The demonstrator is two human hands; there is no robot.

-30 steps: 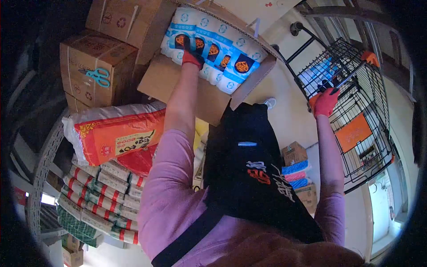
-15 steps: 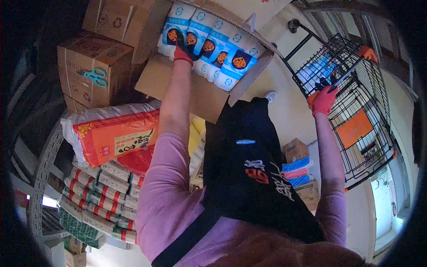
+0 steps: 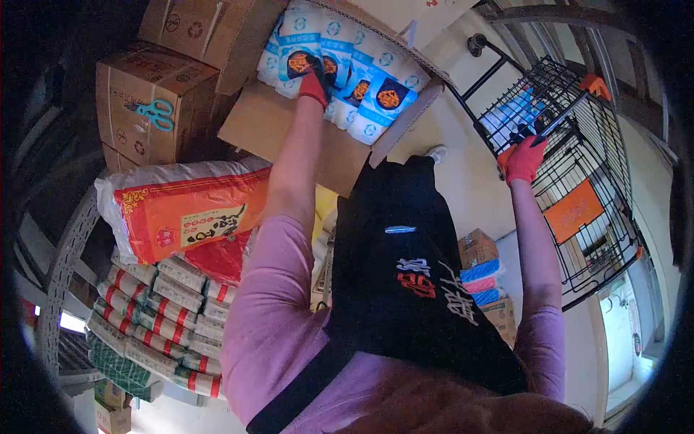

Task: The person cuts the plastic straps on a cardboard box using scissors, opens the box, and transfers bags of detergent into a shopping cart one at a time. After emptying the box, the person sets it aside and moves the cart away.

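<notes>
My left hand (image 3: 316, 87), in a red glove with dark fingers, is closed on a blue-and-white food packet (image 3: 298, 45) with a picture of a dish on it. That packet is raised a little above several like it, which stand in rows in an open cardboard box (image 3: 264, 123). The fingertips are partly lost against the dark picture. On the right, my right hand (image 3: 524, 159), gloved the same way, grips the bar of a black wire shopping cart (image 3: 578, 210). Inside the cart, behind the wires, lie blue-and-white packets (image 3: 513, 112).
Closed cartons (image 3: 152, 105) are stacked at the left, with teal-handled scissors (image 3: 155, 114) against one. Below them are a large red-and-white sack (image 3: 195, 210) and stacked red-banded packs (image 3: 163, 311). A small carton (image 3: 478, 248) and blue and pink bundles (image 3: 481, 278) sit lower right.
My left hand has shifted slightly right and down, and the packet at its fingers has come up out of line with the rows. My right hand stays on the cart.
</notes>
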